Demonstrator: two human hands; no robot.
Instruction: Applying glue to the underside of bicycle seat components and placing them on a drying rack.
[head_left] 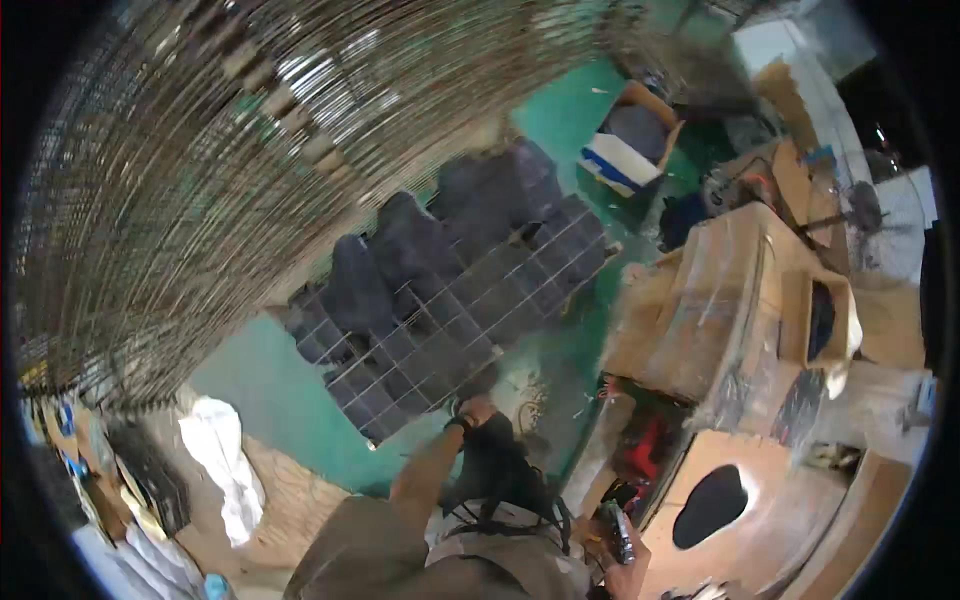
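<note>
Two hands: left hand (477, 409), cannot tell grip; right hand (624, 576), wrapped round shiny item (619, 534)
Box (613, 169): half-past-one, blue-marked, dark piece (636, 131) inside

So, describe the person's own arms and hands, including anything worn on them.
The left hand is gloveless, with a dark, narrow band around the wrist. A loose, brownish-grey cloth sleeve leaves the left forearm bare. The right hand also looks gloveless; its sleeve can't be made out.
</note>
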